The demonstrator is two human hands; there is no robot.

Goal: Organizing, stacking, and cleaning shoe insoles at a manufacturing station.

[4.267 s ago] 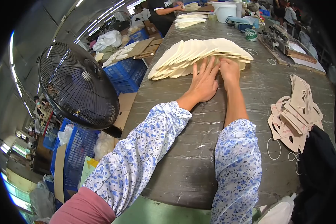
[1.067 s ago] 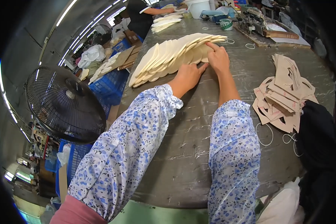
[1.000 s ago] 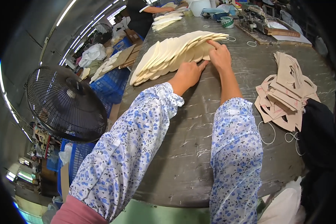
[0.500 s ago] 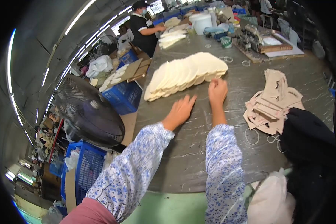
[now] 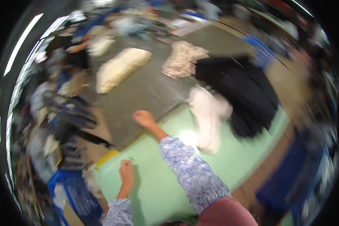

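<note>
My left hand (image 5: 126,172) is over the pale green tabletop (image 5: 154,158), near its left edge, with fingers drawn together. A tiny dark spot shows beside the fingertips; whether they hold it is unclear. My right hand (image 5: 144,119) hovers at the near part of the dark grey table covering (image 5: 139,94); its fingers look curled in, and anything inside is hidden by blur. Farther off lies a row of overlapping cream pads (image 5: 122,69), apart from both hands. A pile of beige cut pieces (image 5: 182,60) sits to the right of the row.
Black fabric (image 5: 237,90) and a whitish cloth bundle (image 5: 207,116) lie on the table's right. Blue crates (image 5: 79,196) stand at the lower left, beside a dark fan (image 5: 69,116). Another blue shape (image 5: 290,177) is at the right. A person's arm (image 5: 79,46) reaches in at the far left.
The view has swung right and down, smearing the picture. Both hands have come away from the cream pads, back toward the near green part of the table.
</note>
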